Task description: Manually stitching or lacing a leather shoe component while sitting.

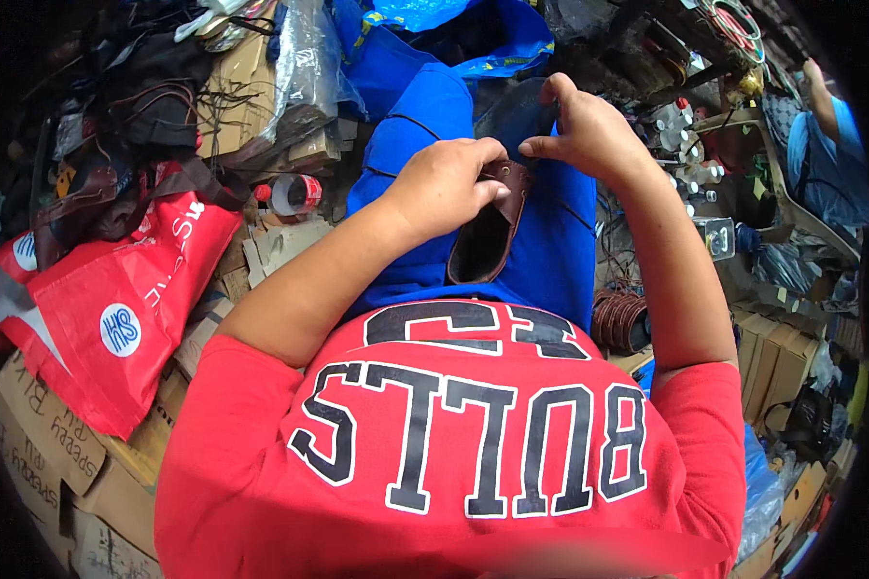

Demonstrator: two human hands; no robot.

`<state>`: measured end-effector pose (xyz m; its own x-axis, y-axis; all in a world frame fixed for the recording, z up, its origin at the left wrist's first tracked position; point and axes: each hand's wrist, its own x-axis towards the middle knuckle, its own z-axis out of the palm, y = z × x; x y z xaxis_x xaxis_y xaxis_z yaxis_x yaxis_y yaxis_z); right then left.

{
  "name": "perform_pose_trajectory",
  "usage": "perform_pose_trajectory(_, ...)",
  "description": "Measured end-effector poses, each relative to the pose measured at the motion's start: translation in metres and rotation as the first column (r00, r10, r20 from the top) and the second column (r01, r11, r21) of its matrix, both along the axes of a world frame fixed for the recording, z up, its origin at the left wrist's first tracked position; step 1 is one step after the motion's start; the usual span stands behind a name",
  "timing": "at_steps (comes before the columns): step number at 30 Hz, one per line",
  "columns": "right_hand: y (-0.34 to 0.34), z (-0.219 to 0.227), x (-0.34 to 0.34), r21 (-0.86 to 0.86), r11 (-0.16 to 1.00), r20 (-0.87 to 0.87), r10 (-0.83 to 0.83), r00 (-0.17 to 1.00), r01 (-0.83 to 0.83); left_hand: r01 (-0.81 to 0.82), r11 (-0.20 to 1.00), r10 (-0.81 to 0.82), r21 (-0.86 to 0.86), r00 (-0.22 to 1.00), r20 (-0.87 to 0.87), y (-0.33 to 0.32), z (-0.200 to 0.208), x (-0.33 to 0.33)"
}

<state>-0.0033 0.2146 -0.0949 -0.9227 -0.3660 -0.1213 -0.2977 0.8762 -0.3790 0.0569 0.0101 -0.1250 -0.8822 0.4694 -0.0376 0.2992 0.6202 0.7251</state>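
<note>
A brown leather shoe point(483, 243) lies over my lap, its opening toward me and stitching along its upper edge. My left hand point(444, 183) is closed on the shoe's upper, with the thumb along the leather. Just beyond the shoe is a dark, smooth, rounded piece point(514, 114); whether it is joined to the shoe I cannot tell. The thumb and forefinger of my right hand point(589, 130) curl around the right edge of this dark piece. Blue cloth point(386, 207) covers my legs beneath both.
A red bag point(116, 318) and a bottle with a red cap point(294, 195) are at the left. Coiled brown straps point(620, 320) lie by my right side. Several small bottles point(681, 135) stand at the right. A blue plastic bag point(502, 53) is ahead; cardboard point(48, 425) lies lower left.
</note>
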Motion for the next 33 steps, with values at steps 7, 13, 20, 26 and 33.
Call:
perform_pose_trajectory(7, -0.009, -0.006, 0.013, -0.049, 0.998, 0.28, 0.049, 0.959, -0.037, -0.009, 0.965, -0.05, 0.262, 0.975, 0.218, -0.001, -0.009, 0.006)
perform_pose_trajectory(13, 0.004, 0.02, 0.063, -0.048, 0.991, 0.173, -0.118, 0.978, 0.128, 0.018, 0.856, -0.261, 0.516, 0.878, 0.402, -0.004, -0.014, 0.011)
perform_pose_trajectory(20, 0.004, -0.013, 0.088, -0.203, 0.942, -0.048, -0.283, 0.958, 0.268, 0.126, 0.989, -0.137, 0.078, 0.978, 0.156, 0.015, -0.007, 0.002)
perform_pose_trajectory(26, 0.019, -0.004, 0.088, -0.024, 0.988, -0.64, 0.1, 0.761, -0.15, 0.116, 0.987, -0.116, 0.107, 0.993, -0.006, 0.005, 0.004, 0.01)
perform_pose_trajectory(33, 0.033, 0.008, 0.077, -0.161, 0.968, -0.277, 0.145, 0.95, -0.194, 0.073, 0.99, -0.054, 0.118, 0.987, -0.154, 0.009, 0.0, 0.022)
